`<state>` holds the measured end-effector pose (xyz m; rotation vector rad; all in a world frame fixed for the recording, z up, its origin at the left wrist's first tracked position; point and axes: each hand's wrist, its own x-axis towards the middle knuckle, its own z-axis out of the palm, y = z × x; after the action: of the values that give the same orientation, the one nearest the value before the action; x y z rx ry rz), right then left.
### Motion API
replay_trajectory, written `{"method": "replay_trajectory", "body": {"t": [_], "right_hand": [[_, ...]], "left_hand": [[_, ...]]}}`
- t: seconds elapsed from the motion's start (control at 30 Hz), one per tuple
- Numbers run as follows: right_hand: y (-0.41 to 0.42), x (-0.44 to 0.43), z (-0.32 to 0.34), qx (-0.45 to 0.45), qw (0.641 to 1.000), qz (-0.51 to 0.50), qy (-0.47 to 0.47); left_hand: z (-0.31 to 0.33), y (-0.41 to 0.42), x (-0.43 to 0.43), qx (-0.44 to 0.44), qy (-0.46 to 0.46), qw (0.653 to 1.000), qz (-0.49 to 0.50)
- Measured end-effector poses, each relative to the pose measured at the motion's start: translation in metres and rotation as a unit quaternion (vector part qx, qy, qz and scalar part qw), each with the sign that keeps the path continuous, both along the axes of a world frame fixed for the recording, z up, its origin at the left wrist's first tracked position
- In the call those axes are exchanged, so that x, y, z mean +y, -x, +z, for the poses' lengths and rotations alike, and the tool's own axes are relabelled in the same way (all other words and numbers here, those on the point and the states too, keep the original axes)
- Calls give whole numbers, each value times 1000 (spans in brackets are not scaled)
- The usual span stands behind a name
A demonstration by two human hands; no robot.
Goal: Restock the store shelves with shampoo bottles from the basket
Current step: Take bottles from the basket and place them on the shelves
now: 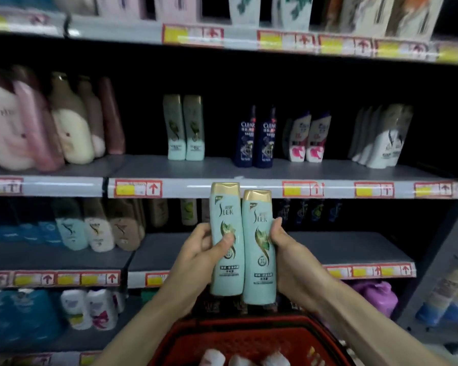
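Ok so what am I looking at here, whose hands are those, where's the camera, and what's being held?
This is one picture from a wide-angle camera worn on a person's head, looking forward and down, so the arms you see are the wearer's own. There is no machine, just two bare hands. The left hand grips a mint-green shampoo bottle with a gold cap. The right hand grips a second matching bottle. Both are held upright, side by side, in front of store shelves. Below them is a red basket, with a few pale bottle tops showing at the picture's bottom edge. On the middle shelf stand two bottles of the same kind, with dark blue bottles to their right. The picture is rather blurred, so the small labels cannot be read.
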<state>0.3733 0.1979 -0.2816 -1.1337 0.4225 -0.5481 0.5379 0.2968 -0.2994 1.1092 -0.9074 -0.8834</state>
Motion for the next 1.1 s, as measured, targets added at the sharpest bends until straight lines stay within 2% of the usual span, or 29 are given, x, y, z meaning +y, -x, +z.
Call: {"method": "replay_trajectory", "body": {"t": [0.13, 0.23, 0.3, 0.4, 0.5, 0.6, 0.73, 0.9, 1.03, 1.1], "right_hand": [[-27, 2, 49, -62, 996, 57, 19], [-50, 0, 82, -83, 988, 83, 96], [-66, -5, 103, -76, 983, 63, 154], [-94, -26, 130, -64, 981, -27, 183], [-126, -55, 150, -39, 970, -120, 207], [-161, -83, 157, 13, 955, -174, 240], [-204, -108, 143, 87, 933, -219, 272], [-235, -124, 130, 116, 906, -251, 320], [-243, -126, 129, 146, 890, -242, 359], [-242, -122, 127, 201, 862, -222, 408]], "left_hand": [[52, -28, 5, 2, 23, 1000, -8], [85, -51, 3, -28, 54, 998, 0], [105, -67, -4, -45, 65, 996, 28], [129, -94, -22, -64, 71, 992, 81], [147, -124, -44, -94, 69, 985, 129], [153, -151, -70, -165, 51, 966, 192], [145, -178, -102, -314, -11, 902, 297], [126, -198, -125, -363, -54, 880, 302], [124, -207, -126, -372, -68, 886, 269], [124, -211, -124, -385, -98, 887, 235]]}}
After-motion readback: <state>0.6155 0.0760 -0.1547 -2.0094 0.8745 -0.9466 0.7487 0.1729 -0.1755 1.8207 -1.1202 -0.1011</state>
